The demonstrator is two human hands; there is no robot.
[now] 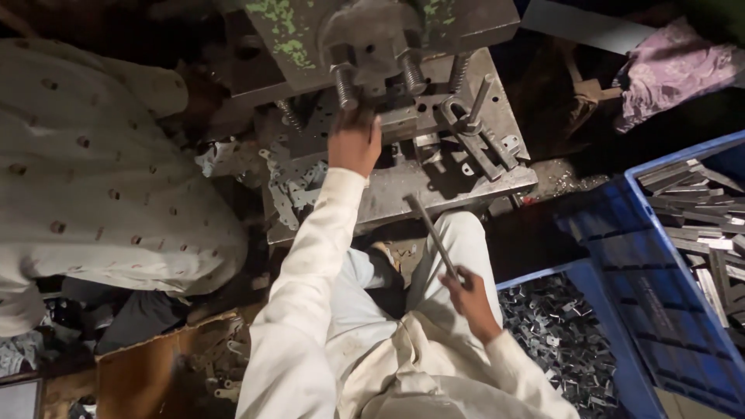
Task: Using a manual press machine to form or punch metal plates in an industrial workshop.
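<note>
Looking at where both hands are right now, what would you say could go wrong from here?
The left hand reaches in under the press head, over the die bed; it could be crushed if the head came down. The right hand holds a thin metal rod whose tip rests at the bed's edge; it might slip. Small stamped metal pieces look sharp-edged.
</note>
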